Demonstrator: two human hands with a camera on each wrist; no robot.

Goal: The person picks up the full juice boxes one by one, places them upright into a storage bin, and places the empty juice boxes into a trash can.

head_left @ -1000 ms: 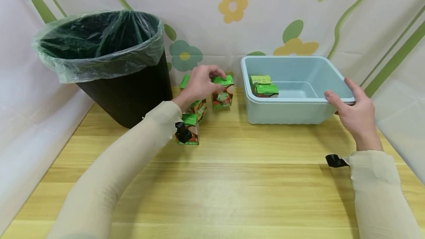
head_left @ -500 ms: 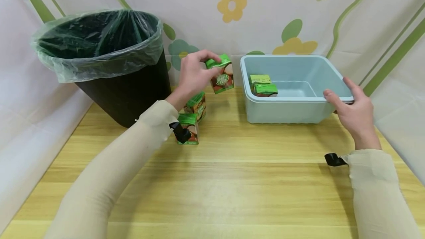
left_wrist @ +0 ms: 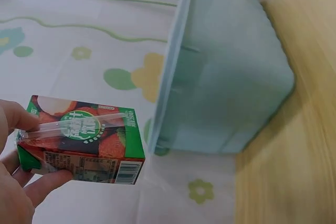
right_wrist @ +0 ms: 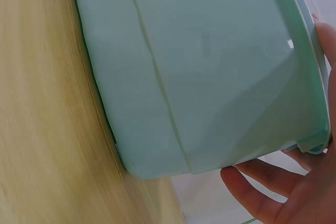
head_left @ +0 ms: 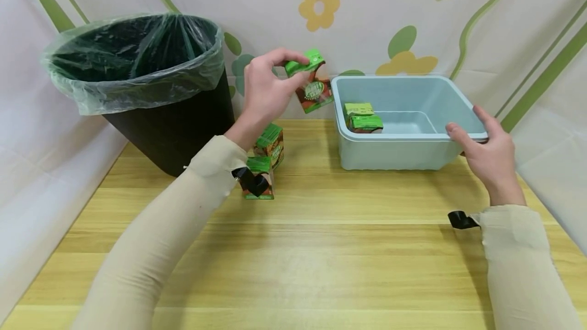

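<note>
Up off the table, tilted, is a green-and-red juice box [head_left: 315, 89]; my left hand [head_left: 267, 85] pinches it by its green top end between thumb and fingers. In the left wrist view a wrapped straw runs along the side of this juice box [left_wrist: 84, 139]. It is just left of the light blue plastic bin [head_left: 394, 154]. At the bin's right end my right hand [head_left: 494, 159] grips the rim, thumb on top and fingers underneath, as the right wrist view also shows. Two more juice boxes [head_left: 367, 124] sit inside the bin, at its left end.
Two other juice boxes [head_left: 270, 145] stand on the wooden table [head_left: 321, 258], partly behind the left forearm. A black trash can [head_left: 183, 131] with a clear liner stands at the back left. A flowered white cloth [head_left: 275, 9] hangs behind.
My left hand has lifted the juice box off the table and carried it up and slightly right, tilting it on the way. The right hand stays on the bin's rim.
</note>
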